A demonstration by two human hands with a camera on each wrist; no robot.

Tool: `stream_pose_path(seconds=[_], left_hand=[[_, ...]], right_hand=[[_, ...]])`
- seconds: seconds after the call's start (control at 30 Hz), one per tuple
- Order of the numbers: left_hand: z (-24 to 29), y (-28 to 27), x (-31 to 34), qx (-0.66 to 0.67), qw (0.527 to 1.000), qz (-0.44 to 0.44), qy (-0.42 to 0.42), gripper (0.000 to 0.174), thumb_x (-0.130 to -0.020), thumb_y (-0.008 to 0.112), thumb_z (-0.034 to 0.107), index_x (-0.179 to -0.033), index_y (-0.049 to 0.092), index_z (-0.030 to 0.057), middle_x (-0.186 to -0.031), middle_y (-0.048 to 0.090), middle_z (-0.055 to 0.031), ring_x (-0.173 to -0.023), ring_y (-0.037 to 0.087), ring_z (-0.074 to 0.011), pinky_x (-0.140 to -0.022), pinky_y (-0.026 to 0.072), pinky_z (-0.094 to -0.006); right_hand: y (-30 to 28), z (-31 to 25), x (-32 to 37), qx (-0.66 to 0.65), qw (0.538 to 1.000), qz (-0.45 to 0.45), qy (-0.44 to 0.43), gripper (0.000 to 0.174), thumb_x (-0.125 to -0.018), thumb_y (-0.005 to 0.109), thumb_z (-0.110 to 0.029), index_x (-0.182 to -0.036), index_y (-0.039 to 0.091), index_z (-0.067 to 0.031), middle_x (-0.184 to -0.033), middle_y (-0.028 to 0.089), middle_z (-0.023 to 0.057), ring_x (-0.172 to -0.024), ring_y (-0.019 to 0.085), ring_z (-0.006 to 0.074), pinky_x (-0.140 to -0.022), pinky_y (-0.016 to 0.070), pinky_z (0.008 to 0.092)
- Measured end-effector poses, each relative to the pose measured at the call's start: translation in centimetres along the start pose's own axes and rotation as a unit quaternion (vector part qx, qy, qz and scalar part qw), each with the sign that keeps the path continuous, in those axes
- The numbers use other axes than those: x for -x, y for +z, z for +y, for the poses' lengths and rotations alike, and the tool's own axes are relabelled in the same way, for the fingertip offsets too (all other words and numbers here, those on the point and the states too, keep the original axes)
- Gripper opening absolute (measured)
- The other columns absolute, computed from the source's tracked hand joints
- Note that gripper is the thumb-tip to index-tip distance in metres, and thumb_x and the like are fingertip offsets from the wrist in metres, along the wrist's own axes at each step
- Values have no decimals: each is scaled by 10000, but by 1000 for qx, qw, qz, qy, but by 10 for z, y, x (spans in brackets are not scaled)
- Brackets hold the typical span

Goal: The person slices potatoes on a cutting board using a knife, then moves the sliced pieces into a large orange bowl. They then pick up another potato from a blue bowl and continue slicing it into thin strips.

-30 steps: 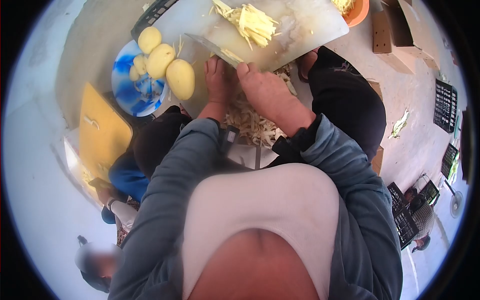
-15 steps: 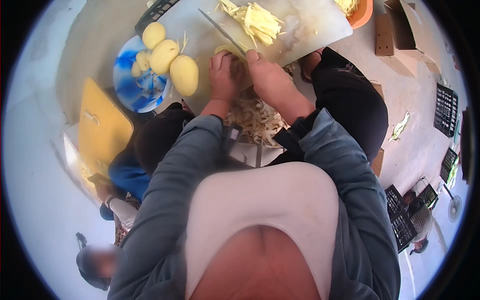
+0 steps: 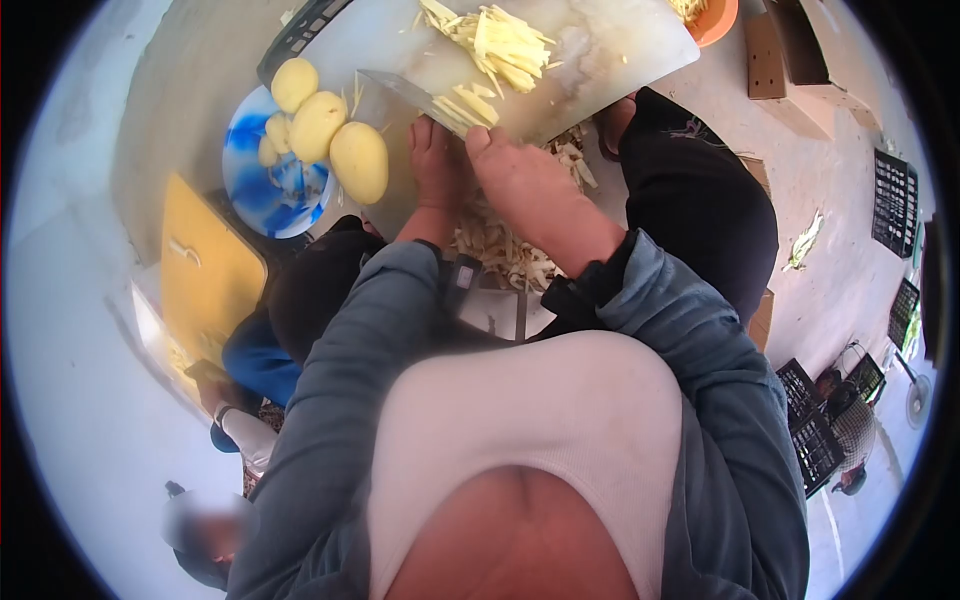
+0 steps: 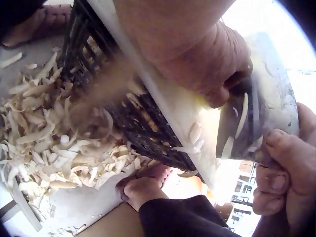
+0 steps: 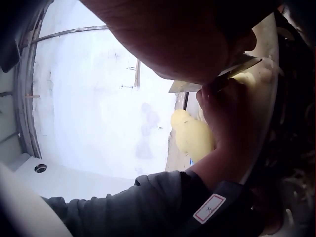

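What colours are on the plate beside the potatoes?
The plate is blue and white, in swirly patches; the head view shows it best.

3 yellow potatoes (image 3: 358,162) beside a blue-and-white swirled plate (image 3: 262,200); right of the plate, a white cutting board (image 3: 600,50).

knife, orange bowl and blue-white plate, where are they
knife (image 4: 279,94), left wrist view, face of the blade
orange bowl (image 3: 719,27), head view, wall
blue-white plate (image 3: 243,180), head view, bare left part

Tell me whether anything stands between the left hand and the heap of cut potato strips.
Yes: the knife blade, gripped in the right hand, lies between the left hand and the heap of potato strips, with loose strips beside it.
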State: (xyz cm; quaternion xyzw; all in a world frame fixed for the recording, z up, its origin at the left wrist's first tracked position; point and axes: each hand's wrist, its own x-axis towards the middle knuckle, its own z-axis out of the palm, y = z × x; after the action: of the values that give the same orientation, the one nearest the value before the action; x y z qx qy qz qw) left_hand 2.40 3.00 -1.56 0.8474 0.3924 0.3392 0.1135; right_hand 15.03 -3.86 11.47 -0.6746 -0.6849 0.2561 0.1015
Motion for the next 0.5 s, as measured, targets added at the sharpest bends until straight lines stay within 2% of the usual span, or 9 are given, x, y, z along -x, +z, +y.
stream_pose_path(seconds=[0.03,0.13,0.27,0.43,0.5], left_hand=[[2,-2,-2,-12,1000,-5,19,353,-692,596,48,-1038,546,1,-1042,521,-170,-927,484,-379,-825,406,-438],[4,-1,-2,-3,1000,-6,-5,325,-688,601,53,-1005,551,3,-1035,528,-168,-925,487,-371,-821,408,-430],[4,-3,-3,-20,1000,-1,17,296,-677,622,64,-960,553,11,-1017,532,-162,-926,492,-361,-822,409,-426],[16,-10,-9,40,999,32,-15,254,-668,634,56,-900,542,10,-1001,528,-165,-926,496,-358,-820,416,-438],[12,-9,-4,17,1000,10,-24,251,-674,623,48,-908,543,10,-1008,526,-171,-927,495,-363,-821,417,-444]], right_hand=[[2,2,-3,-11,1000,0,-1,226,-781,518,-4,-983,418,12,-945,573,221,-753,634,380,-638,528,428],[14,8,-13,-20,1000,-4,14,233,-781,515,-5,-992,416,14,-952,574,226,-764,634,381,-653,524,433],[21,12,-17,-11,1000,9,14,245,-776,518,-1,-996,411,15,-945,577,228,-773,633,382,-659,521,437],[10,13,-9,-44,999,17,20,252,-774,515,3,-1002,408,9,-939,581,210,-770,636,369,-660,526,429],[-2,4,1,-29,999,10,7,247,-776,511,2,-1001,409,9,-933,579,210,-772,637,367,-661,526,429]])
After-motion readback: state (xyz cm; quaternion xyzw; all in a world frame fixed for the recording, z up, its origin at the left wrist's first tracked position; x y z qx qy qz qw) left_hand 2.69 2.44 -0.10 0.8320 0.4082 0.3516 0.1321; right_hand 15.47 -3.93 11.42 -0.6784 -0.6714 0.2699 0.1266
